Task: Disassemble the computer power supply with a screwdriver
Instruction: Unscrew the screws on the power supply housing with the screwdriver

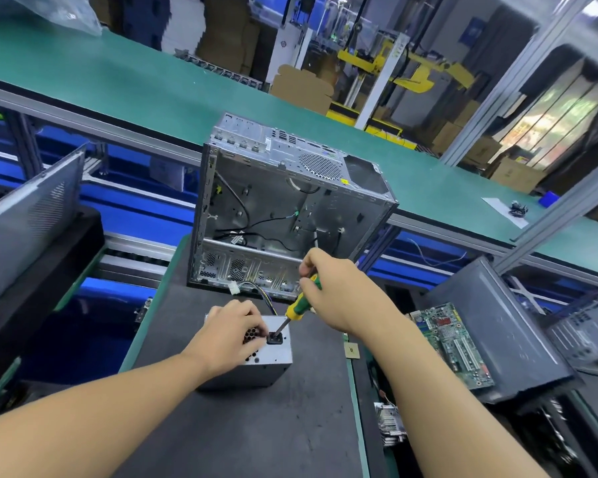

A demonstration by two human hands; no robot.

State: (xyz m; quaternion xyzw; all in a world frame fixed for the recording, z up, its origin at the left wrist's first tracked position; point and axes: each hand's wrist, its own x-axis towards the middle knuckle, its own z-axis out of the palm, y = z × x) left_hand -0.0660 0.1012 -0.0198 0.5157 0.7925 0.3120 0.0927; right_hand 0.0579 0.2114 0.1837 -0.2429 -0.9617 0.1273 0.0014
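The power supply sits on the dark mat in the near centre, just in front of the opened computer case. The left hand holds it from above, bent fingers curled onto its top face beside the black socket. The right hand grips the green-and-yellow screwdriver, whose tilted tip meets that socket; a motherboard lies to the right.

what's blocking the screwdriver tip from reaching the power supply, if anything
Nothing visible does. The screwdriver in the right hand slants down to the top face of the power supply, its tip by the black socket. The left hand rests on that face, fingertips right beside the tip, not across it.
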